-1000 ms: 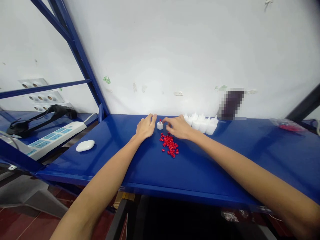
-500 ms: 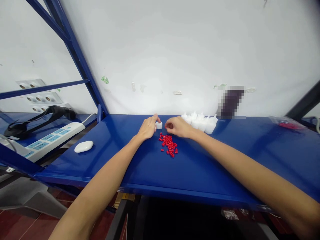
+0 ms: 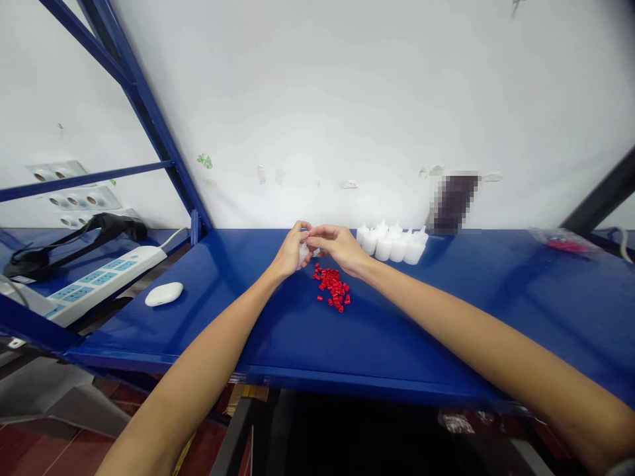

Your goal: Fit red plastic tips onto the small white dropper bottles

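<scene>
My left hand (image 3: 289,252) grips a small white plastic piece (image 3: 303,251) lifted just above the blue shelf top (image 3: 446,304). My right hand (image 3: 337,245) meets it from the right, its fingertips pinched at the top of that piece; what they pinch is too small to tell. Right below the hands lies a pile of several small red caps (image 3: 332,293). A cluster of several white plastic pieces (image 3: 391,243) stands to the right, against the wall.
A white oval mouse-like object (image 3: 164,293) lies at the left of the shelf top. Further left, on a lower blue shelf, are a white power strip (image 3: 94,281) and a black strap (image 3: 74,238). A red-filled clear bag (image 3: 563,242) sits far right. A blue diagonal frame bar (image 3: 149,125) rises at left.
The white piece stood on the shelf between my hands; my left hand has picked it up and my right hand has come over to its top.
</scene>
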Demonstrator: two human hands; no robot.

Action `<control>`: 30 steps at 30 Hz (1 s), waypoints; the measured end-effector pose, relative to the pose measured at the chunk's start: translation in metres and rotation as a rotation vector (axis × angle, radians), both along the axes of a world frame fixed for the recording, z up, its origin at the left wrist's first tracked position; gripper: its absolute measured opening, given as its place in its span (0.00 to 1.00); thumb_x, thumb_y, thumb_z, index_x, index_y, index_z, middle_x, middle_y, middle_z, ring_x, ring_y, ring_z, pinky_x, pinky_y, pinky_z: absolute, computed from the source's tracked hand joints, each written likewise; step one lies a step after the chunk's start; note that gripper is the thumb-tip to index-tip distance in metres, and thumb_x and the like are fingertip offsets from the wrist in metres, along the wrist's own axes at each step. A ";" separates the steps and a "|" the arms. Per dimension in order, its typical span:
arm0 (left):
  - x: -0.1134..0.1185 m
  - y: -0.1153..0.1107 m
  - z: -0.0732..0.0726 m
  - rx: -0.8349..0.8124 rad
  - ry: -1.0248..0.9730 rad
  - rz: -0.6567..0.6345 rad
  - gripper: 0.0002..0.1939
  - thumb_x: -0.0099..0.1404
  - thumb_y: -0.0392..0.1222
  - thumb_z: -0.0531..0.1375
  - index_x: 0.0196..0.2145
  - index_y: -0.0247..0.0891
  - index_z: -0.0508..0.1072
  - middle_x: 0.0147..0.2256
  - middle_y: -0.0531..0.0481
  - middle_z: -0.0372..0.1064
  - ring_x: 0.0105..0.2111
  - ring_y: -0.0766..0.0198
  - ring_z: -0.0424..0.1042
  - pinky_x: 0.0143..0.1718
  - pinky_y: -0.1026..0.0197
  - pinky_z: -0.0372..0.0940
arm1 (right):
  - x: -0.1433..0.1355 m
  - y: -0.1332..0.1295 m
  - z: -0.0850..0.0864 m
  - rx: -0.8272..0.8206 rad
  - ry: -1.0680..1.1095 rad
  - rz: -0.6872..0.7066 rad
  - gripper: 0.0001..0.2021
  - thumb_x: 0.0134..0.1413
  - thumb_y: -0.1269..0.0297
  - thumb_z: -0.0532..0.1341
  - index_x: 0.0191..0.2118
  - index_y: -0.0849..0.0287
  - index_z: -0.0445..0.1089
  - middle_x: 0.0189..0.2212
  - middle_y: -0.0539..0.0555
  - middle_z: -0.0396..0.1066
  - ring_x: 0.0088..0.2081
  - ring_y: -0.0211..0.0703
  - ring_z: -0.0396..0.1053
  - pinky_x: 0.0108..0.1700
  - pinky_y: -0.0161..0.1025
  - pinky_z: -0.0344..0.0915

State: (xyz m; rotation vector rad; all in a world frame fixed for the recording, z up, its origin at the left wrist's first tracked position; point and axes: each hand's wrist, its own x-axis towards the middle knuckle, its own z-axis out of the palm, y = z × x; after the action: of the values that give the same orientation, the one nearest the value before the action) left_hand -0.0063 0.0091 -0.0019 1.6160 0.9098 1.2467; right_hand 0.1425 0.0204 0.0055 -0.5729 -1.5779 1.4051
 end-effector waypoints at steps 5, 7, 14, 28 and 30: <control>0.004 -0.002 0.002 0.000 -0.037 -0.012 0.12 0.64 0.52 0.48 0.39 0.42 0.57 0.14 0.61 0.58 0.11 0.68 0.58 0.14 0.69 0.53 | -0.006 -0.001 -0.005 -0.137 0.070 0.031 0.13 0.43 0.58 0.71 0.34 0.58 0.74 0.22 0.47 0.72 0.23 0.39 0.72 0.29 0.38 0.63; 0.005 -0.004 0.004 -0.009 -0.055 -0.004 0.13 0.62 0.51 0.50 0.40 0.42 0.56 0.13 0.62 0.59 0.11 0.68 0.58 0.14 0.69 0.52 | -0.007 0.000 -0.008 -0.122 0.080 0.043 0.13 0.43 0.58 0.70 0.34 0.58 0.74 0.21 0.47 0.73 0.23 0.39 0.72 0.31 0.39 0.64; 0.003 -0.008 0.010 0.025 -0.048 0.119 0.13 0.59 0.43 0.50 0.42 0.43 0.54 0.13 0.64 0.58 0.11 0.70 0.56 0.15 0.70 0.50 | -0.004 0.004 -0.005 0.004 0.007 -0.088 0.08 0.45 0.62 0.66 0.33 0.59 0.72 0.26 0.50 0.73 0.28 0.39 0.71 0.32 0.38 0.65; -0.001 0.007 -0.003 -0.070 -0.100 0.208 0.26 0.67 0.65 0.40 0.46 0.41 0.58 0.18 0.59 0.58 0.13 0.67 0.59 0.18 0.65 0.56 | 0.005 -0.011 -0.004 0.912 -0.520 -0.185 0.19 0.57 0.69 0.55 0.52 0.51 0.72 0.51 0.52 0.73 0.54 0.48 0.66 0.57 0.51 0.59; -0.004 0.009 -0.005 -0.121 -0.061 0.203 0.28 0.66 0.67 0.41 0.47 0.40 0.60 0.17 0.57 0.60 0.12 0.66 0.60 0.17 0.65 0.54 | 0.006 -0.004 -0.006 0.896 -0.533 -0.288 0.20 0.58 0.68 0.55 0.55 0.52 0.70 0.52 0.53 0.73 0.54 0.49 0.66 0.57 0.52 0.59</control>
State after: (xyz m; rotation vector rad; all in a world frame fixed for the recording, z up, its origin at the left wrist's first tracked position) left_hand -0.0103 0.0181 -0.0067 1.4099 1.1105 1.3444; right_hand 0.1481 0.0165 -0.0003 -0.5958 -2.2100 0.2362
